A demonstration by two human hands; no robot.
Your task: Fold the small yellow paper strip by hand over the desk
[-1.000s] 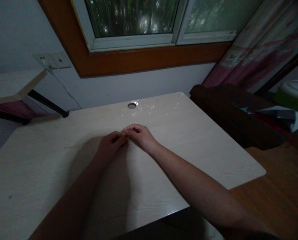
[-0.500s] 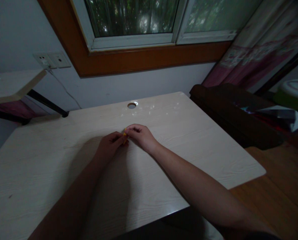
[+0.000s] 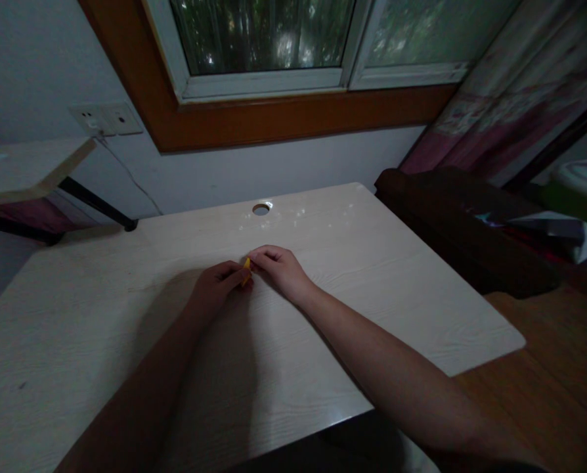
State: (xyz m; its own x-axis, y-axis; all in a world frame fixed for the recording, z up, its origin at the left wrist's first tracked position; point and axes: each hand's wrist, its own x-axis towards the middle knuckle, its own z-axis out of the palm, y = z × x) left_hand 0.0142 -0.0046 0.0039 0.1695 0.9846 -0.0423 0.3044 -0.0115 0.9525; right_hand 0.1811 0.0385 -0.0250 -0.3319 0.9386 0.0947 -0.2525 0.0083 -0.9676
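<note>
A small yellow piece [image 3: 247, 264], perhaps folded paper or thin plastic, stands between my two hands just over the middle of the desk; its exact kind is too small to make out. My left hand [image 3: 217, 282] pinches its lower part between thumb and forefinger. From the other side, my right hand [image 3: 278, 264] is closed with thumb and fingertips together at the upper right edge of the piece. The fingers hide part of it. Both hands are close together, low over the pale wood-grain desk [image 3: 313, 355].
A round cable hole [image 3: 260, 209] lies near the desk's back edge. At the left a raised shelf [image 3: 32, 172] stands on black legs [image 3: 99, 203]. Behind are a wall socket with a plug and cable [image 3: 126, 172] and a window. Dark brown furniture [image 3: 451, 217] adjoins the right side.
More of the yellow piece shows now, as the right fingertips have shifted slightly off its face. The left hand has kept its pinch, and the view has shifted very slightly.
</note>
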